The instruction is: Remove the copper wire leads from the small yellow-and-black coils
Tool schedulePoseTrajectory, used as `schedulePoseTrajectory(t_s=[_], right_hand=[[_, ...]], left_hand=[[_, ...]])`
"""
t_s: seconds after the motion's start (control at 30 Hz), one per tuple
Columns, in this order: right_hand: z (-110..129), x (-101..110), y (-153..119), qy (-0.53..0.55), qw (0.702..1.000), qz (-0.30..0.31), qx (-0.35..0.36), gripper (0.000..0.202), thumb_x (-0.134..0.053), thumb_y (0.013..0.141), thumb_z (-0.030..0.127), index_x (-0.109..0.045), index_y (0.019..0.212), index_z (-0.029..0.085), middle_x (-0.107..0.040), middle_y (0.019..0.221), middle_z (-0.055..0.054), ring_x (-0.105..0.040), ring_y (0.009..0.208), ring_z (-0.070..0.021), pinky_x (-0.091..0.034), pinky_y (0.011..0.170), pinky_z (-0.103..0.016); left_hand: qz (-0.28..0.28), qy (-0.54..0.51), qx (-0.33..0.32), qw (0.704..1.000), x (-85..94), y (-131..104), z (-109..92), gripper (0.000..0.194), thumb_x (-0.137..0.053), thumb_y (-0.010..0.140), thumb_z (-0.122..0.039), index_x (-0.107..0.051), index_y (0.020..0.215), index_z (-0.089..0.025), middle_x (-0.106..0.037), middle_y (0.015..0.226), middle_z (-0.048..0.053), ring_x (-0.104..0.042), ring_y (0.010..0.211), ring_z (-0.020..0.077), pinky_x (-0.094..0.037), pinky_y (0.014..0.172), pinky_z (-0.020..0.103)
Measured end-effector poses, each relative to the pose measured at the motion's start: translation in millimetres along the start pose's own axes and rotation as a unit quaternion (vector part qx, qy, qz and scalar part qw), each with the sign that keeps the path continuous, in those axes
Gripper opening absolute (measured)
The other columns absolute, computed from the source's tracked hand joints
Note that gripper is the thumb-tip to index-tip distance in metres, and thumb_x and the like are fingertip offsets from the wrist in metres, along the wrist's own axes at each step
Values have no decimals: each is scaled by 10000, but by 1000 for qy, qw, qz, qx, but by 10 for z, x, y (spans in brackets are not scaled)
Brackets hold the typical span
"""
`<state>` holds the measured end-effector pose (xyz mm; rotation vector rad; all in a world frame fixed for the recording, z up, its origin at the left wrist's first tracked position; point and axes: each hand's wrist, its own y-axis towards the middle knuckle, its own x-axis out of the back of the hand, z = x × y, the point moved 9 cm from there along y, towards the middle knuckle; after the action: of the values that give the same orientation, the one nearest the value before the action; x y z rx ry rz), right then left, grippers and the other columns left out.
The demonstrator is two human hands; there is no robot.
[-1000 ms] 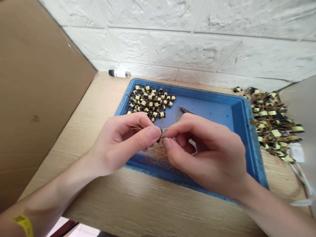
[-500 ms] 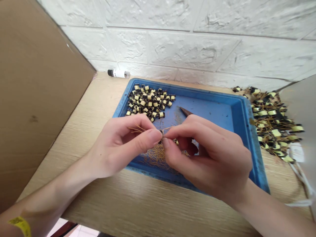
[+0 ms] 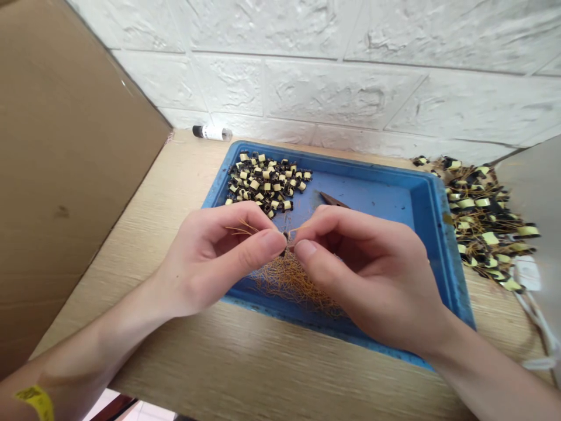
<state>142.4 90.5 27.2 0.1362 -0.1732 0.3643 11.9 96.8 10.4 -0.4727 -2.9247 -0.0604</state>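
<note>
Between its thumb and forefinger my left hand (image 3: 219, 257) pinches a small black wire-wound coil (image 3: 284, 240), mostly hidden by the fingertips. Thin golden wire ends (image 3: 241, 228) stick out behind the thumb. Close on the coil's right side, my right hand (image 3: 372, 269) has thumb and forefinger pinched on a fine wire lead (image 3: 293, 231) coming from the coil. Both hands are over the front of a blue tray (image 3: 458, 280). Below them lies a heap of golden wire clippings (image 3: 298, 280).
Finished-looking black and yellow coils (image 3: 267, 181) are piled in the tray's back left. Pointed plier jaws (image 3: 333, 200) lie behind my right hand. More coils with long wires (image 3: 482, 216) sit right of the tray. A small bottle (image 3: 211, 133) lies by the wall; cardboard (image 3: 65, 175) stands left.
My right hand has drawn slightly away from the coil, its thumb and forefinger now to the right of it. More of the wire heap shows. My left hand has barely moved.
</note>
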Motion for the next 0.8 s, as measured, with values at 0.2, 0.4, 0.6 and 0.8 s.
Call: schedulePoseTrajectory(t_s=[0.2, 0.4, 0.6, 0.8], right_hand=[[-12, -12, -3, 37, 999, 9, -11, 120, -607, 873, 133, -611, 764, 182, -508, 581, 66, -422, 483, -43, -330, 407, -177], [5, -20, 3, 32, 999, 17, -6, 134, -607, 851, 124, -606, 733, 188, -503, 571, 63, -420, 483, -49, -337, 411, -186], [-9, -21, 18, 44, 999, 25, -18, 138, -601, 843, 129, -611, 714, 178, -492, 555, 65, -404, 473, -47, -323, 406, -186], [-35, -16, 36, 59, 997, 23, -35, 140, -616, 824, 127, -612, 692, 172, -485, 547, 67, -400, 480, -44, -330, 413, -175]], left_hand=[[1, 4, 3, 1000, -5, -7, -16, 166, -705, 852, -246, -676, 698, -190, -561, 569, -36, -484, 509, 91, -383, 445, 190], [-11, -6, -2, 1000, -1, -7, -7, 164, -721, 848, -247, -676, 702, -190, -571, 576, -35, -481, 518, 93, -383, 454, 194], [-10, -9, -6, 1000, 1, -18, 5, 154, -728, 859, -234, -682, 715, -201, -573, 590, -46, -484, 529, 84, -381, 464, 183], [-10, 1, -2, 1000, 0, -5, 19, 170, -727, 864, -244, -678, 706, -203, -564, 584, -48, -481, 525, 86, -374, 457, 185]])
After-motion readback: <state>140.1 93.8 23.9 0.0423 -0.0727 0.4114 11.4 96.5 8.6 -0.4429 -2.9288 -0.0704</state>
